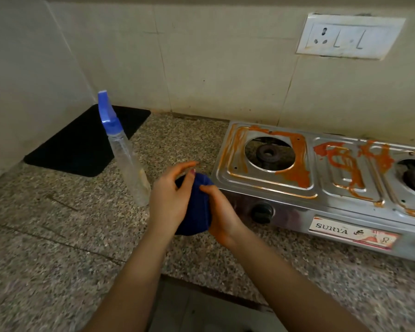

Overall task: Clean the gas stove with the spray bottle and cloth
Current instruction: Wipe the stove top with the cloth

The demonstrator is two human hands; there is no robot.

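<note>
A steel two-burner gas stove [321,185] stands on the right of the granite counter, its top smeared with orange-red sauce. A clear spray bottle [127,154] with a blue trigger head stands upright to the left of the stove. Between them I hold a dark blue cloth [197,212] bunched above the counter. My left hand [170,197] pinches its left side with thumb and fingers. My right hand [222,212] grips its right side. Both hands are just in front of the stove's left corner.
A black mat [82,144] lies in the back left corner of the granite counter [58,236]. A white socket plate [350,35] is on the tiled wall above the stove. The stove's black knob [261,213] faces me. The counter's front edge runs below my forearms.
</note>
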